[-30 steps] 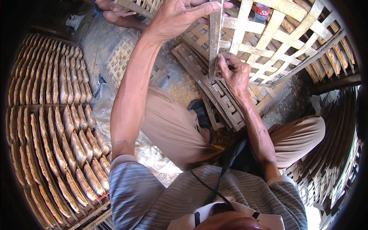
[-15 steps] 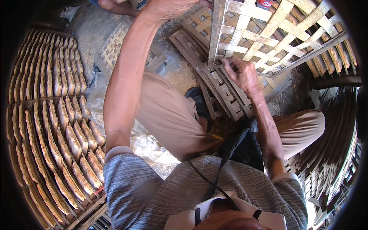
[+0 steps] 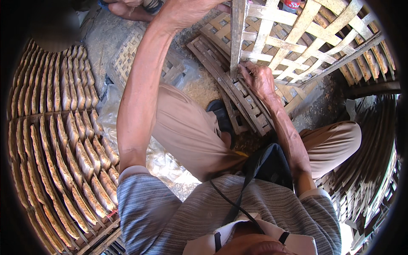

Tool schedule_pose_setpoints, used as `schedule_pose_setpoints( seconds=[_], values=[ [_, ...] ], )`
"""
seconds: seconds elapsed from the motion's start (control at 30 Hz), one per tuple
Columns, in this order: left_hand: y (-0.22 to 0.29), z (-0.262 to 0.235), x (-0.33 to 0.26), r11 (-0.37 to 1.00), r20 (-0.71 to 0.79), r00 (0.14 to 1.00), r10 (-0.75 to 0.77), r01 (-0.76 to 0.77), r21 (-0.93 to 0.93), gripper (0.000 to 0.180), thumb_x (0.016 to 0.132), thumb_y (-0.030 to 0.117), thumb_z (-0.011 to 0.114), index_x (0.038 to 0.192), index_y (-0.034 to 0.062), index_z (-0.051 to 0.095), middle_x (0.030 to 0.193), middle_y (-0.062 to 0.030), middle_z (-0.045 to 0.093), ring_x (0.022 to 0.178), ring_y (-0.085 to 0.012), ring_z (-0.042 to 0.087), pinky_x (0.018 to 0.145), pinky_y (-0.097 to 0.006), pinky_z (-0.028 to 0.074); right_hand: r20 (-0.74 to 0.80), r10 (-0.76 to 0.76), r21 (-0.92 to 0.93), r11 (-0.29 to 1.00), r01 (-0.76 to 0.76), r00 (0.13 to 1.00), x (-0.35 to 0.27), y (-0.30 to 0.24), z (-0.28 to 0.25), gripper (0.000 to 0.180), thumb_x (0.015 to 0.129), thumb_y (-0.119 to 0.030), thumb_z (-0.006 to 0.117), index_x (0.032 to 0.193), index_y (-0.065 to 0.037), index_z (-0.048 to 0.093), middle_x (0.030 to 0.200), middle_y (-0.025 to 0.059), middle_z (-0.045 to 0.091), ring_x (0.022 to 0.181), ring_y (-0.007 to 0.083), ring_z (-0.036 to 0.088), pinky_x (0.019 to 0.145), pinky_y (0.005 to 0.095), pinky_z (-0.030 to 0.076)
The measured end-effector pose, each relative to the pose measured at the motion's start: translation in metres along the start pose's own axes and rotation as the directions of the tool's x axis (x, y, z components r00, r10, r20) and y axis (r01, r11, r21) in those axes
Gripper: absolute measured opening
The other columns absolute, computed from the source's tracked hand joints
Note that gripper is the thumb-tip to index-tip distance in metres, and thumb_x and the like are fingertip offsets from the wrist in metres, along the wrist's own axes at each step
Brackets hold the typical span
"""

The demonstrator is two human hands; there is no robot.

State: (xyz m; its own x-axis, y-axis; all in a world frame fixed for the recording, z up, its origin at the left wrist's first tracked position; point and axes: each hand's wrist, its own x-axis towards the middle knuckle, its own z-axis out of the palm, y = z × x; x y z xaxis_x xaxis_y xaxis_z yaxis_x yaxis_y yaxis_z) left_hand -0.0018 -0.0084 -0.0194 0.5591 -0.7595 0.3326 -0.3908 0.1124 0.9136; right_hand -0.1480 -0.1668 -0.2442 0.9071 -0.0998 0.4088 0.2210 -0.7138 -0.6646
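Note:
A woven bamboo panel with a wooden edge strip stands tilted before me at the upper right. My left hand reaches to the upper part of its left edge strip and grips it there; the picture's top edge cuts off part of this hand. Down at the panel's lower left corner, my right hand is closed, with thumb and forefinger pinched against the strip. Beneath it lie several stacked lattice panels with dark wooden strips.
Racks of long, pale brown-edged pieces fill the left side. More stacked panels lean at the right. Clear plastic sheeting lies by my left knee. Another person's leg shows at the top. A red-labelled bottle is behind the panel.
My right hand has shifted slightly left and closed in on the panel's corner. The panel has moved a little left. A dark blurred shape has come in at the upper left.

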Motion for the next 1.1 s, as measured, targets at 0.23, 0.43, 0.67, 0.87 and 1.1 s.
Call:
schedule_pose_setpoints(
  seconds=[0.23,0.43,0.67,0.87,1.1],
  values=[
    [0.016,0.006,0.002,0.985,0.013,0.986,-0.169,0.168,0.046,0.048,0.095,0.017,0.074,0.138,-0.0012,0.061,0.131,-0.0174,0.070,0.119,-0.0244,0.068,0.100,-0.040,0.056,-0.155,-0.075,-0.043,0.997,0.070,0.985,-0.004,-0.002,0.009,0.012,0.091,-0.012,0.074,0.086,-0.004,0.066,0.056,0.0156,0.061,0.052,0.0325,0.067,0.047,0.0446,0.051],
    [0.014,0.001,-0.007,0.990,-0.067,0.997,-0.035,0.044,0.136,0.037,0.102,0.021,0.066,0.128,-0.0049,0.066,0.121,-0.0078,0.075,0.108,-0.0104,0.067,0.087,-0.026,0.054,0.054,-0.136,-0.068,0.988,0.139,0.989,-0.012,0.006,-0.028,0.023,0.096,-0.027,0.066,0.096,-0.004,0.069,0.059,0.0197,0.063,0.053,0.0367,0.066,0.054,0.0467,0.057],
    [0.015,0.012,-0.003,0.996,-0.025,0.995,-0.093,0.093,-0.017,0.034,0.100,0.005,0.064,0.132,-0.0077,0.062,0.118,-0.0155,0.074,0.109,-0.0190,0.070,0.101,-0.034,0.055,-0.056,-0.277,-0.139,0.953,0.268,0.959,0.006,-0.017,-0.144,0.023,0.098,-0.028,0.069,0.087,-0.008,0.067,0.052,0.0100,0.060,0.044,0.0232,0.061,0.038,0.0373,0.047],
    [0.016,0.010,-0.007,0.998,-0.040,0.998,-0.057,0.056,-0.014,0.033,0.098,0.003,0.067,0.130,-0.0068,0.063,0.117,-0.0158,0.075,0.107,-0.0188,0.071,0.100,-0.034,0.055,-0.686,-0.367,-0.398,0.912,0.098,0.628,0.069,-0.026,-0.279,0.021,0.089,-0.004,0.075,0.105,-0.001,0.062,0.087,0.0074,0.063,0.075,0.0151,0.064,0.071,0.0312,0.060],
    [0.018,0.011,-0.007,0.997,-0.020,0.997,-0.079,0.079,-0.027,0.032,0.098,0.004,0.068,0.127,-0.0073,0.065,0.116,-0.0163,0.075,0.106,-0.0193,0.071,0.098,-0.035,0.056,-0.675,-0.473,-0.554,0.832,0.035,0.566,0.098,-0.016,-0.323,0.030,0.085,-0.009,0.082,0.114,-0.004,0.072,0.110,0.0122,0.069,0.092,0.0223,0.072,0.075,0.0336,0.060]
  ],
)
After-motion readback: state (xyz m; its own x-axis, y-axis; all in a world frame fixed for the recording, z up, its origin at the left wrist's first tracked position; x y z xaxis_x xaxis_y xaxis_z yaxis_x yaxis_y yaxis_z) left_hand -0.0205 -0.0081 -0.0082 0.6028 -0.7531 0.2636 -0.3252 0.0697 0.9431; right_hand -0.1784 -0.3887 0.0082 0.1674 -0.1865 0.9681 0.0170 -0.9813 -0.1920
